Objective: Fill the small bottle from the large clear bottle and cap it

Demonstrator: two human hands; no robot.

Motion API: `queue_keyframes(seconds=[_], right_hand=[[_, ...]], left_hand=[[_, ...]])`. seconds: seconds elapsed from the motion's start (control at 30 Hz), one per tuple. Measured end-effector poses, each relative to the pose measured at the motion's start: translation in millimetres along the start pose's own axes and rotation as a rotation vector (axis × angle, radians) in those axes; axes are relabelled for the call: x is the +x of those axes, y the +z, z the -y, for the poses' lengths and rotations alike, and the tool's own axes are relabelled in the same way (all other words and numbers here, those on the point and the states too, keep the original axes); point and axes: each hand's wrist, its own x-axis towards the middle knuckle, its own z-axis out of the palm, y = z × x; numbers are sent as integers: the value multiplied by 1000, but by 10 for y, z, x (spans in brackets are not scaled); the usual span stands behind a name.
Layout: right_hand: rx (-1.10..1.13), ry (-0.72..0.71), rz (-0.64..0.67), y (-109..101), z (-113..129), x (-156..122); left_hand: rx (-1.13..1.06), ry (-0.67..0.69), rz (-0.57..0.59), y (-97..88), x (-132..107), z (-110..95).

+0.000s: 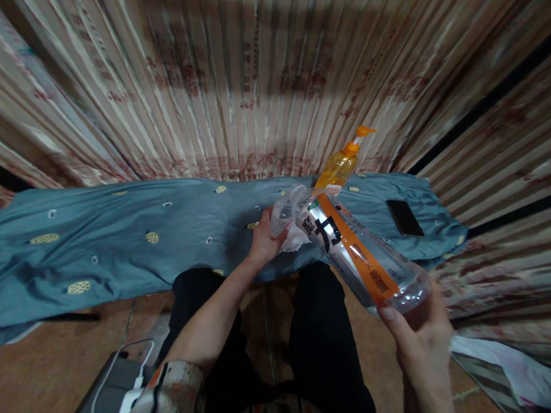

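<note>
My right hand [424,331] is closed around the base of a large clear plastic bottle [350,242] with an orange and silver label. The bottle leans, its neck end pointing up and left toward my left hand. My left hand [263,240] is closed on a small clear plastic cup [283,215], held at the bottle's neck; whether the two touch I cannot tell. A crumpled white tissue [296,238] shows just below the cup. Behind the bottle stands a pump bottle [338,165] of amber liquid with an orange pump head, its lower part partly hidden.
A blue-green cloth [114,233] with yellow pineapple prints covers the narrow table. A black phone [404,218] lies on it at the right. Pleated patterned curtains [243,61] hang behind and at the sides. A white charger with cable [129,406] rests on a dark box at lower left.
</note>
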Motion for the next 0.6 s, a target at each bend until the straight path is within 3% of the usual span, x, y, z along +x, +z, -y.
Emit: queue_keyframes(seconds=[0.6], right_hand=[[93, 88, 57, -68, -150, 22]], left_hand=[[39, 32, 37, -42, -22, -11]])
